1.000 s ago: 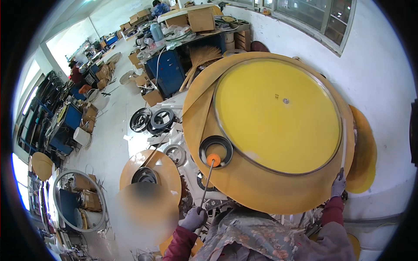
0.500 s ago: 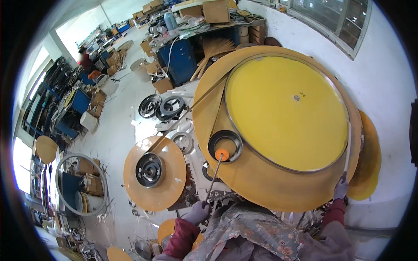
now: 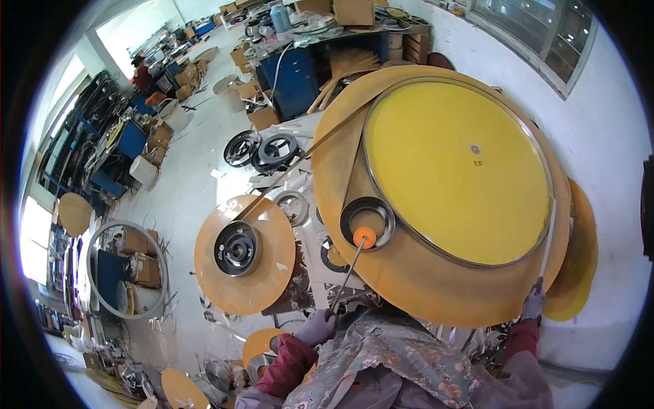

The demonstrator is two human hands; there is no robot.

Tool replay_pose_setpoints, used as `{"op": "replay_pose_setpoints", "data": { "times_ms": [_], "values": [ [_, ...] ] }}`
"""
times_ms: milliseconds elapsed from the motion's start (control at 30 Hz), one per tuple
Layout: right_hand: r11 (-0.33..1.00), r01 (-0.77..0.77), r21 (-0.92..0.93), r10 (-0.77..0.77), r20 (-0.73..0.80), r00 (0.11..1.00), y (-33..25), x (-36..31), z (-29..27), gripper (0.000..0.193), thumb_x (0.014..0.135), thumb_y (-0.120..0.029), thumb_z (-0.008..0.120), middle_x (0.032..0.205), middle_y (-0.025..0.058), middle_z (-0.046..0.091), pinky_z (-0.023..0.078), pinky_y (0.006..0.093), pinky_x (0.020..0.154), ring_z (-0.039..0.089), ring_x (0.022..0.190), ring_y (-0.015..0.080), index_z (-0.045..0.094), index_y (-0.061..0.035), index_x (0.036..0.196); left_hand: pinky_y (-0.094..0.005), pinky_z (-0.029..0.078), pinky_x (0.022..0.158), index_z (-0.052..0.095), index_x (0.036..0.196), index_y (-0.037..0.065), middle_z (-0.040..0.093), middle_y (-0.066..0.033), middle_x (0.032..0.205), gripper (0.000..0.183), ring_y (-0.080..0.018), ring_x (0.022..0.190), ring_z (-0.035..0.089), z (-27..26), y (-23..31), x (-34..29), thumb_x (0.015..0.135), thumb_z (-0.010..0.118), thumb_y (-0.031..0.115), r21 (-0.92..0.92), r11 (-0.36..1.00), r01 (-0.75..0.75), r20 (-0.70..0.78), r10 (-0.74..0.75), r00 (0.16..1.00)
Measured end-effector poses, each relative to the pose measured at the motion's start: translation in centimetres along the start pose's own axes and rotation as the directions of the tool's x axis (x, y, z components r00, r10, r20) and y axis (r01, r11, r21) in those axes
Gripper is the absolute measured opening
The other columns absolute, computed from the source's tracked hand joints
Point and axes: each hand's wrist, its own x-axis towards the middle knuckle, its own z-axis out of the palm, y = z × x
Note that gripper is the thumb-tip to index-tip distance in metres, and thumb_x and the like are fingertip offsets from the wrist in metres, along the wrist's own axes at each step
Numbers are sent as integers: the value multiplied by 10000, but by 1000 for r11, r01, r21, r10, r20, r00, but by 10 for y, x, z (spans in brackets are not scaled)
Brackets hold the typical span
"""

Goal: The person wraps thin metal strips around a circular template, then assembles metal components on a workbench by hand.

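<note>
My left hand [image 3: 317, 327], in a grey glove, grips a thin metal rod [image 3: 349, 278]. An orange round knob [image 3: 365, 236] at the rod's far end sits at the lower rim of a small dark ring [image 3: 351, 215]. My gloved right hand [image 3: 533, 302] is closed round a pale, slim stick [image 3: 548, 238] that reaches up along the right edge of a big yellow disc [image 3: 436, 163]. A larger tan disc [image 3: 334, 184] lies under it. From a reel [image 3: 237, 248] on a smaller tan disc [image 3: 208, 283], a narrow band [image 3: 289, 169] runs to the yellow disc.
Black rings [image 3: 278, 148] lie on the floor beyond the small reel. A blue workbench [image 3: 287, 82] stands behind, with boxes and clutter on top. At right is a white wall [image 3: 613, 150] with a window. A person [image 3: 143, 78] is far off at left.
The mark on the yellow disc has gone from above its centre to below, so the disc has turned. The whole view has shifted slightly. Both hands keep their grips.
</note>
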Motion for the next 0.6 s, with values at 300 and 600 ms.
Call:
{"op": "replay_pose_setpoints", "data": {
  "times_ms": [300, 600],
  "values": [
    [986, 29, 166, -32, 20, 999, -19, -9, -10, 422, 940, -121, 470, 1217, 190, 613, 486, 386, 865, 625, 1048, 314, 492, -65, 1357, -419, 495, 631, 639, 903, -36, 646, -200, 702, 312, -314, 638, 644, -4, 4, 15, 891, 495, 241, 53, 991, -119, -139, 125, 982],
    [976, 139, 170, -171, 189, 967, -83, -27, -40, 465, 937, -73, 461, 1359, 172, 517, 439, 361, 966, 547, 1199, 283, 432, -49, 1401, -388, 482, 607, 622, 846, -34, 625, -151, 665, 297, -241, 606, 621, 1, -13, 19, 912, 454, 201, 160, 978, -132, -185, 161, 969]
  ]
}}
